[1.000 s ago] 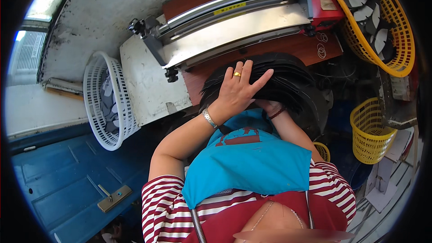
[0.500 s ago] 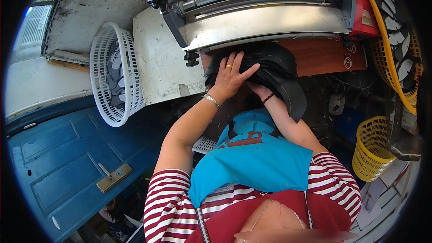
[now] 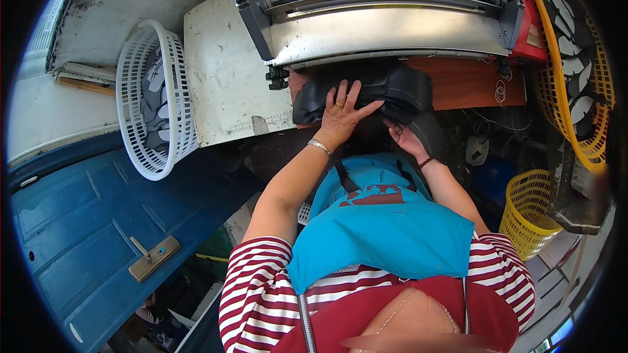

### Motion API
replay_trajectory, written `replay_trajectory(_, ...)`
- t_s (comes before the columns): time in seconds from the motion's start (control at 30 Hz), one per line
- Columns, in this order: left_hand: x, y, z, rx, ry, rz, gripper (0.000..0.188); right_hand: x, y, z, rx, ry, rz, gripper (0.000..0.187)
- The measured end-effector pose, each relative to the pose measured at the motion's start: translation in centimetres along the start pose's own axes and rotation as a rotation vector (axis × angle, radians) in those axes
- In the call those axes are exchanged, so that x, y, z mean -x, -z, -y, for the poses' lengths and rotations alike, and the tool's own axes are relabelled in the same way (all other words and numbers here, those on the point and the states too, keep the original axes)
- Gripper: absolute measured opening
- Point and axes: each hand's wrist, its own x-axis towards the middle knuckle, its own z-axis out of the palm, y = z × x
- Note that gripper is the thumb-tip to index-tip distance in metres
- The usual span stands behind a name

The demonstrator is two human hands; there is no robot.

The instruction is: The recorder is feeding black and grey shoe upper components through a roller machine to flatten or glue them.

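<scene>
A bundle of black sheet pieces (image 3: 376, 82), with pale lines on them, lies at the front edge of the brown table, just below the machine. My left hand (image 3: 343, 114), wearing a ring and a silver bracelet, rests on the bundle with its fingers spread. One piece at the right end bends down over the table edge. Beside that hanging end is my right hand (image 3: 407, 140), palm partly turned up and fingers loosely apart; whether it touches the piece is hard to see.
A roller machine (image 3: 386, 23) spans the table (image 3: 458, 82). A white basket (image 3: 173, 101) of grey cut pieces stands left, by a white board (image 3: 229, 78) and blue door (image 3: 98, 216). At the right are an orange basket (image 3: 562, 85) with pieces and a yellow basket (image 3: 533, 212).
My right hand has come out from beneath the bundle toward the lower right, and more of its fingers show. The bundle lies flatter on the table. My left hand stays on top.
</scene>
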Motion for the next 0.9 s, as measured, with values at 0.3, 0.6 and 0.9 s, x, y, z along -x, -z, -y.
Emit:
replay_trajectory(0.3, 1.5, 0.4, -1.2, -0.109, -0.021, 0.023, 0.067, 6.7, -5.0, 9.1, 1.12, 0.529, -0.557, 0.045)
replay_trajectory(0.6, -0.6, 6.1, 0.2, 0.279, 0.001, 0.175, 0.064, -1.7, -18.3, -1.2, 2.522, 1.059, 0.019, 0.047)
replay_trajectory(0.9, -4.4, 1.0, 7.9, 0.744, 0.545, 0.295, 0.051, -2.3, -18.0, -2.1, 2.572, 1.02, 0.109, 0.041)
